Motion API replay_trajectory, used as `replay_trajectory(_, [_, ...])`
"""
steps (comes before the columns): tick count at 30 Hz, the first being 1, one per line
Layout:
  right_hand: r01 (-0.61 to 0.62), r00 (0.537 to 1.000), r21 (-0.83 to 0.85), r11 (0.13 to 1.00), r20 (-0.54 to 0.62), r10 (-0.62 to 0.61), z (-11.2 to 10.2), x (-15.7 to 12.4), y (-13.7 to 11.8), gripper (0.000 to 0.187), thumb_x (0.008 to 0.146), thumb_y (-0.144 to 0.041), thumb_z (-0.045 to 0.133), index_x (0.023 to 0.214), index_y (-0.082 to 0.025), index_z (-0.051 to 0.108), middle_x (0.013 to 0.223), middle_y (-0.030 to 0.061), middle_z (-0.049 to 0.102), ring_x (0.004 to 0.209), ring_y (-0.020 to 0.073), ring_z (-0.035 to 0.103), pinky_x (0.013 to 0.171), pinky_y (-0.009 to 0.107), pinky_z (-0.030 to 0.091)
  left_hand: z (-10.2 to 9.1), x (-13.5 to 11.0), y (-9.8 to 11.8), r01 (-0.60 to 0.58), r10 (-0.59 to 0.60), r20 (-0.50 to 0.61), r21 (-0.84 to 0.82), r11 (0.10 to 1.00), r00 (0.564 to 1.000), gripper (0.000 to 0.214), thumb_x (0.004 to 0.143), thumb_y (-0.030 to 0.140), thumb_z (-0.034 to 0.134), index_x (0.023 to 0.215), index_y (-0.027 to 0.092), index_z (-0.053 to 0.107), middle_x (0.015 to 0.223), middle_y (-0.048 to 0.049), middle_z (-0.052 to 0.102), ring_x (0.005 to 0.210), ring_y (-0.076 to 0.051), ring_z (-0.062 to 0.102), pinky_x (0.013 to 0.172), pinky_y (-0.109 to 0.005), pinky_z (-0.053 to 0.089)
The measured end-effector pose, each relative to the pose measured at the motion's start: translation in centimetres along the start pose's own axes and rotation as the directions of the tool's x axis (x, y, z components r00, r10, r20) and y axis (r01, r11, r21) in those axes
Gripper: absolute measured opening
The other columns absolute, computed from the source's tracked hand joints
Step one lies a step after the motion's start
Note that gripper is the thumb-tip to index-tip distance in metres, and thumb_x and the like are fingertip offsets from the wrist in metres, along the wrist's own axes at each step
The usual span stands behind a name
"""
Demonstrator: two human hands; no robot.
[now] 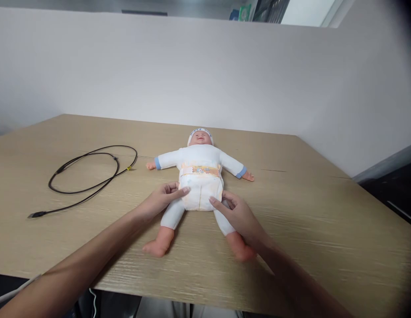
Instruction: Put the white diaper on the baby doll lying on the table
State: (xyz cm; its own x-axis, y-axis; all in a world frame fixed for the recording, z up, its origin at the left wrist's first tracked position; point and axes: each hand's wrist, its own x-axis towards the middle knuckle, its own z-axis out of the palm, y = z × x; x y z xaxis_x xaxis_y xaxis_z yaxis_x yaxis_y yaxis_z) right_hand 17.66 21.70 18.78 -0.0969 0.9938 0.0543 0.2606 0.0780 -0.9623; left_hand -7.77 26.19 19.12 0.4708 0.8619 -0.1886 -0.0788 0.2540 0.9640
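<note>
A baby doll (199, 159) in white clothes lies on its back on the wooden table (307, 212), head away from me, arms spread. It wears a white diaper (200, 194) with an orange patterned waistband. My left hand (162, 201) rests at the diaper's left side, its fingertips touching the hip edge and the fingers partly curled. At the diaper's lower right edge, over the doll's thigh, my right hand (238, 216) has its fingers bent and touches the diaper. Neither hand lifts anything.
A black cable (89, 176) lies looped on the table's left part, its plug end near the front-left edge. A white partition wall stands behind the table. The table's right edge drops to a dark floor.
</note>
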Motion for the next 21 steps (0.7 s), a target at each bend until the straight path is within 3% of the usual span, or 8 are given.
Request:
replay_trajectory(5, [-0.006, 1.000, 0.057, 0.998, 0.023, 0.005, -0.3, 0.2, 0.2, 0.030, 0.099, -0.049, 0.074, 0.118, -0.026, 0.080, 0.122, 0.0051, 0.081, 0.123, 0.0292, 0.073, 0.109, 0.045, 0.057, 0.3, 0.6, -0.8, -0.040, 0.037, -0.078, -0.030, 0.999, 0.996, 0.040, 0.086, 0.056, 0.086, 0.093, 0.019, 0.074, 0.091, -0.0063, 0.080, 0.074, -0.019, 0.068, 0.068, -0.032, 0.050])
replay_trajectory(10, [0.048, 0.999, -0.162, 0.986, -0.013, -0.051, -0.7, 0.0, 0.4, 0.036, 0.098, -0.057, 0.073, 0.105, -0.023, 0.079, 0.101, 0.0051, 0.079, 0.102, 0.0283, 0.071, 0.093, 0.041, 0.058, -0.3, 0.8, -1.3, -0.081, 0.090, -0.097, 0.087, 0.993, 0.991, 0.042, 0.086, 0.058, 0.086, 0.087, 0.018, 0.072, 0.084, -0.0030, 0.075, 0.072, -0.016, 0.063, 0.065, -0.029, 0.045])
replay_trajectory(13, [0.077, 0.996, -0.307, 0.949, -0.026, -0.089, -0.8, -0.2, 0.3, 0.035, 0.098, -0.058, 0.072, 0.096, -0.023, 0.077, 0.089, 0.0036, 0.072, 0.091, 0.0255, 0.065, 0.085, 0.039, 0.054, -0.5, 0.5, -1.1, -0.139, 0.161, -0.061, 0.272, 0.952, 0.985, 0.037, 0.089, 0.056, 0.083, 0.097, 0.019, 0.079, 0.099, -0.0053, 0.081, 0.090, -0.022, 0.071, 0.078, -0.033, 0.051])
replay_trajectory(16, [0.106, 0.994, -0.270, 0.957, 0.020, -0.105, -0.8, -0.2, 0.2, 0.032, 0.099, -0.053, 0.072, 0.110, -0.023, 0.076, 0.100, 0.0038, 0.075, 0.095, 0.0253, 0.067, 0.087, 0.038, 0.054, -0.5, 0.2, -0.8, -0.184, 0.202, 0.002, 0.413, 0.892, 0.979, 0.039, 0.088, 0.052, 0.085, 0.118, 0.025, 0.082, 0.123, -0.0052, 0.083, 0.115, -0.030, 0.073, 0.100, -0.041, 0.053])
replay_trajectory(18, [0.112, 0.993, -0.266, 0.957, 0.049, -0.103, -0.9, -0.1, 0.1, 0.031, 0.099, -0.051, 0.072, 0.115, -0.024, 0.075, 0.105, 0.0042, 0.076, 0.097, 0.0258, 0.068, 0.089, 0.038, 0.054, -0.4, 0.1, -0.6, -0.202, 0.214, 0.029, 0.468, 0.860, 0.976, 0.043, 0.086, 0.049, 0.087, 0.123, 0.028, 0.082, 0.126, -0.0037, 0.083, 0.118, -0.032, 0.072, 0.104, -0.042, 0.053])
replay_trajectory(21, [0.115, 0.993, -0.379, 0.918, 0.044, -0.106, -0.9, 0.0, -0.1, 0.028, 0.093, -0.051, 0.078, 0.103, -0.024, 0.078, 0.098, 0.0046, 0.076, 0.095, 0.0275, 0.066, 0.088, 0.040, 0.053, -0.3, 0.0, -0.4, -0.200, 0.206, 0.044, 0.499, 0.843, 0.978, 0.041, 0.086, 0.045, 0.087, 0.122, 0.027, 0.082, 0.121, -0.0031, 0.084, 0.112, -0.030, 0.073, 0.099, -0.040, 0.053])
